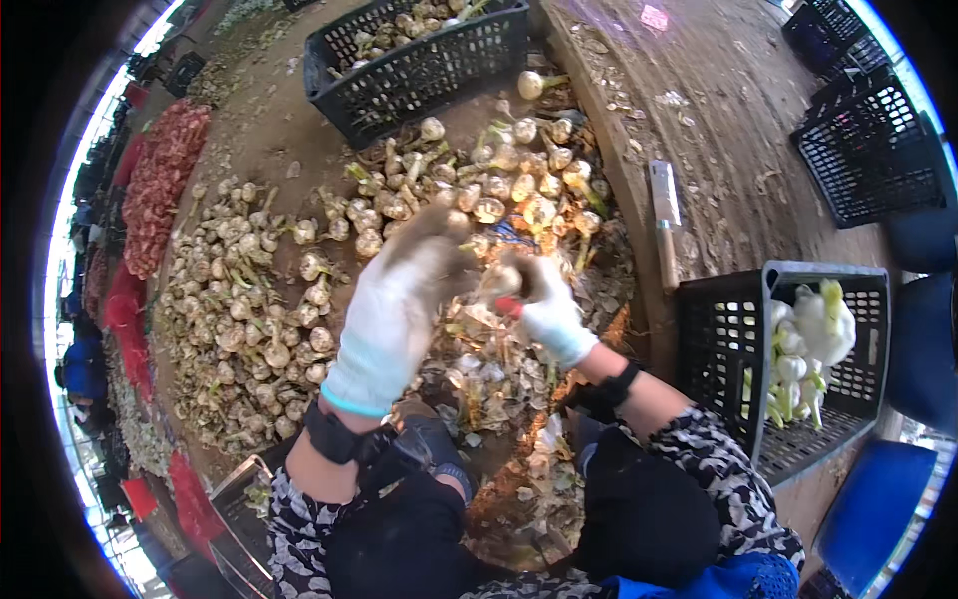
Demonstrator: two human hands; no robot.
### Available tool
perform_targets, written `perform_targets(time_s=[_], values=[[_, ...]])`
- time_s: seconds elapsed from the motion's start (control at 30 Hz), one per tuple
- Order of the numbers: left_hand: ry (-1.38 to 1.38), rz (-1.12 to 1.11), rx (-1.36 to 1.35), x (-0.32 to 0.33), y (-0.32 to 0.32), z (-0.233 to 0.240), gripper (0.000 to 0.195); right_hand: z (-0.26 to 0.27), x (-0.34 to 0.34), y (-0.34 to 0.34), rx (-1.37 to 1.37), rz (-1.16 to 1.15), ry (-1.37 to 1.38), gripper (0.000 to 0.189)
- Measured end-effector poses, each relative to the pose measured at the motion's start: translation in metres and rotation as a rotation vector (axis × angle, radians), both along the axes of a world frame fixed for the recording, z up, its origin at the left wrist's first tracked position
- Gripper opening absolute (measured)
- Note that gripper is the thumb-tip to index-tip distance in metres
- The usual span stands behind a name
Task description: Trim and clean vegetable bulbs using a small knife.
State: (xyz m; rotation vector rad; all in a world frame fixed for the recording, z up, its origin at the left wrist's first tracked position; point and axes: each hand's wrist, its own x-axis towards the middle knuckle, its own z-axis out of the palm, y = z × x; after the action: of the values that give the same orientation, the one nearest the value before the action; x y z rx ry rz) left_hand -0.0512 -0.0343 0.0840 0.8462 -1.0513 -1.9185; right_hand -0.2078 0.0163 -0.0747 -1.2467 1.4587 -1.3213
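My left hand [400, 292], in a white glove with a soiled palm, is blurred over the near edge of a heap of garlic bulbs [490, 210]. Whether its fingers hold anything is unclear. My right hand [552, 311], gloved too, grips a small tool with a red handle [509, 305]; the working end cannot be made out. A pale garlic bulb [500, 280] is at the right fingertips, between the two hands. Below them, loose skins and stalk trimmings [486, 382] cover the ground between my feet.
A larger garlic pile [247, 299] spreads at left. Ahead stands a black crate [426, 75] of bulbs. On the wooden platform [718, 150] at right lie a cleaver [664, 217] and a black crate [718, 359] holding white, peeled-looking garlic [823, 322]. Red mesh sacks [165, 180] line the far left.
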Motion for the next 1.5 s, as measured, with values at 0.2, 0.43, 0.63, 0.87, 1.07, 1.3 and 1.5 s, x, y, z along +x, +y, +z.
perform_targets(time_s=[0.2, 0.43, 0.63, 0.87, 1.07, 1.3, 1.5], values=[[0.206, -0.115, 0.59, 0.016, 0.019, -0.051, 0.034, 0.057, 0.012, 0.005, -0.455, -0.126, 0.246, 0.063], [0.01, 0.113, 0.251, 0.019, 0.019, -0.066, 0.051, 0.058, 0.0, 0.007, 0.112, 0.125, -0.78, 0.039], [-0.225, 0.071, 0.075, 0.028, 0.028, -0.083, 0.074, 0.071, 0.013, -0.006, 0.487, 0.236, -0.645, 0.025], [-0.593, 0.132, -0.393, 0.025, 0.031, -0.079, 0.069, 0.076, 0.017, -0.006, 0.332, 0.309, -0.764, 0.026], [-0.475, 0.13, -0.391, 0.027, 0.03, -0.08, 0.069, 0.074, 0.018, -0.01, 0.295, 0.306, -0.754, 0.033], [-0.358, 0.094, -0.243, 0.03, 0.027, -0.079, 0.068, 0.077, 0.011, -0.01, 0.295, 0.345, -0.765, 0.034], [-0.216, 0.148, -0.098, 0.025, 0.029, -0.075, 0.055, 0.056, 0.015, -0.007, 0.217, 0.301, -0.816, 0.028]])
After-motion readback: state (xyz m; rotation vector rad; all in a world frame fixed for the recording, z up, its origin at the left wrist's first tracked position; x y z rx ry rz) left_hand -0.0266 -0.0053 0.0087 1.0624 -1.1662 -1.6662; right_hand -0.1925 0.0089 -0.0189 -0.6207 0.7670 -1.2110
